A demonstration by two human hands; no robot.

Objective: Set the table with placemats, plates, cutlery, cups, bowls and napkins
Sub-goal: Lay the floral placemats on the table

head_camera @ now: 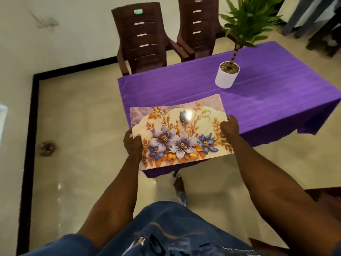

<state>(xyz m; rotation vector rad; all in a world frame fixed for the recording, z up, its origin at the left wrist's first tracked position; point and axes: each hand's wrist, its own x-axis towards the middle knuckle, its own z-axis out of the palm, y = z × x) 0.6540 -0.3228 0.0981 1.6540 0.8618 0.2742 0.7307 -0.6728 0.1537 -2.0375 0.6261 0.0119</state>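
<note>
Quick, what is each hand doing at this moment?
Left hand: grips the left edge of the floral placemat.
Right hand: grips the placemat's right edge.

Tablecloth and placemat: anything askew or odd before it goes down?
The placemat, held at both short ends by the left hand and right hand, sits skewed to the table's edge and overhangs the near corner. The purple tablecloth hangs bunched at its right corner. The potted plant stands upright.
</note>
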